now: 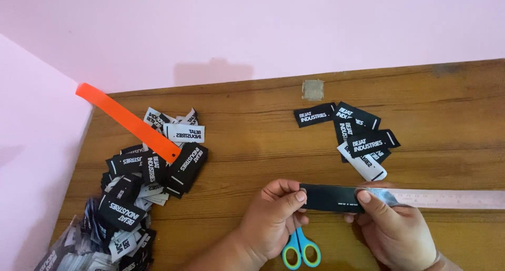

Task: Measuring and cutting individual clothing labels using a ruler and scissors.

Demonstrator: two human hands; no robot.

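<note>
Both hands pinch a black woven label strip: left hand gripping one end, right hand pressing it flat against a clear plastic ruler, probably for measuring.

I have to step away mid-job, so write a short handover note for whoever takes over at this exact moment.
Left hand: pinches the left end of a black woven label strip.
Right hand: thumb presses the strip's right end against a pale pink ruler that runs off to the right.
Blue-and-green-handled scissors lie on the wooden table between the wrists, untouched.
Done, judging by the layout: a small group of black and white cut labels beyond the hands.
Left: a large heap of labels at the left edge, with an orange plastic strip resting on it.
</note>
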